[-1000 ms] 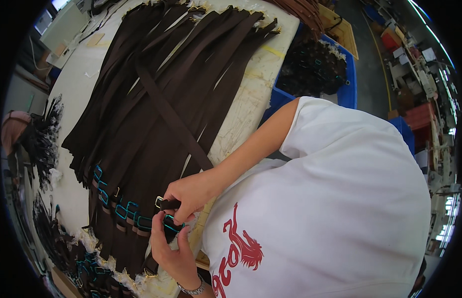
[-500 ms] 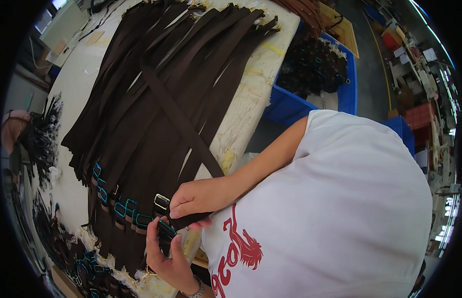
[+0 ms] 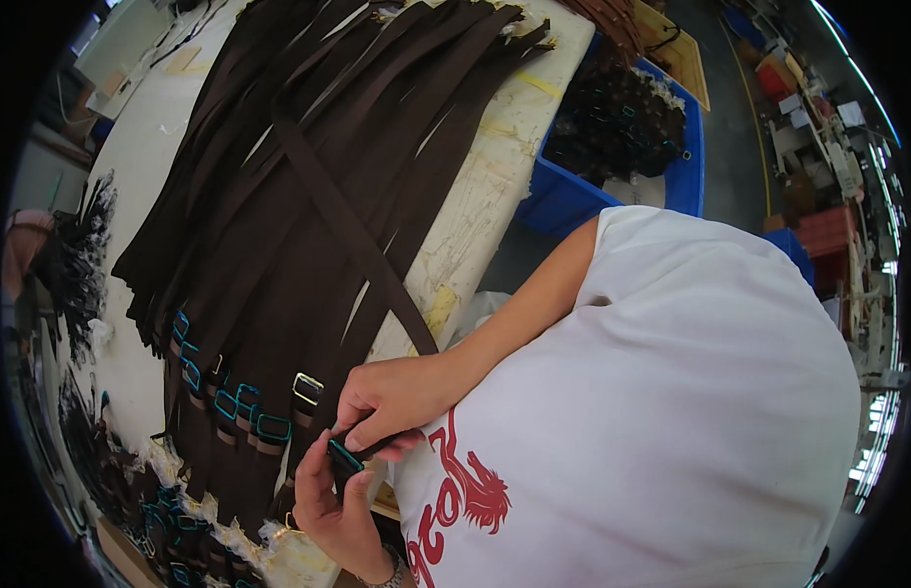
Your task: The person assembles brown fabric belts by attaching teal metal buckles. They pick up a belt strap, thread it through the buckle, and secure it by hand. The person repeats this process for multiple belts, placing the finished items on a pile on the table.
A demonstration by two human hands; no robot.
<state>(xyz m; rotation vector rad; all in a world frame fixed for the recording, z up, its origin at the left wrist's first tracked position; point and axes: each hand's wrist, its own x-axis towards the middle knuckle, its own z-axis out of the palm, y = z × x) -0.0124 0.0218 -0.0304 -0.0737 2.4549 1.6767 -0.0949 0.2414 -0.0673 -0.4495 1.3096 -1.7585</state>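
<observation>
Between my hands is a dark brown strap with a teal-edged rectangular buckle (image 3: 346, 456). My left hand (image 3: 330, 510), a watch at its wrist, pinches the buckle end between thumb and fingers. My right hand (image 3: 395, 397) is closed on the strap right beside the buckle, its thumb against it; part of the strap is hidden under this hand. A loose brown strap (image 3: 353, 230) runs diagonally over the pile to my right wrist. Beside my hands, a pale-edged buckle (image 3: 308, 388) and a row of teal-edged buckles (image 3: 273, 427) lie on the pile of straps (image 3: 269, 284).
The pile covers much of a white worktable (image 3: 475, 245). Beyond its right edge stands a blue crate (image 3: 693, 167) of dark straps with buckles. More buckled straps (image 3: 176, 529) lie at the lower left, and black strands (image 3: 81, 269) hang at the left.
My right hand has come down to the buckle, its thumb now against it. The left hand still pinches the buckle end. The view has shifted slightly.
</observation>
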